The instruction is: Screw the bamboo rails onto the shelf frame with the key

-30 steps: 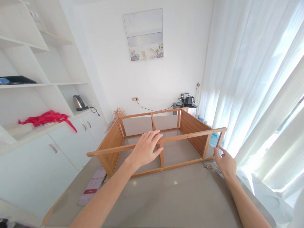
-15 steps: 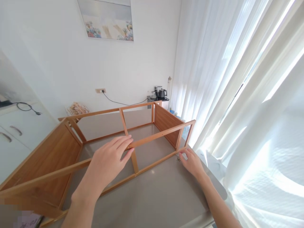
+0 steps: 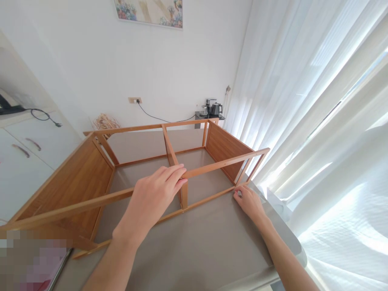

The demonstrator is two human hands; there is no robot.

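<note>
A wooden furniture frame [image 3: 226, 163] with slatless open bays and solid end panels lies on its side on a grey table [image 3: 206, 246]. My left hand [image 3: 156, 192] is closed around its upper front rail, where a crosspiece meets it, thumb below and fingers on top. Down at the tabletop, by the frame's lower right corner, my right hand [image 3: 251, 204] has its fingers curled together. Some tiny dark metallic pieces [image 3: 239, 196] show between its thumb and fingers, too small to name.
White curtains [image 3: 303, 101] hang along the right side. Beyond the frame, a kettle [image 3: 216, 109] and coffee maker stand on a small dark stand. White cabinets [image 3: 39, 141] are at left, and a blurred, pixelated item [image 3: 39, 258] lies at lower left.
The view has tilted down and turned slightly left. My right hand has moved over the small metallic pieces and its fingers have closed around them. My left hand keeps its hold on the rail.
</note>
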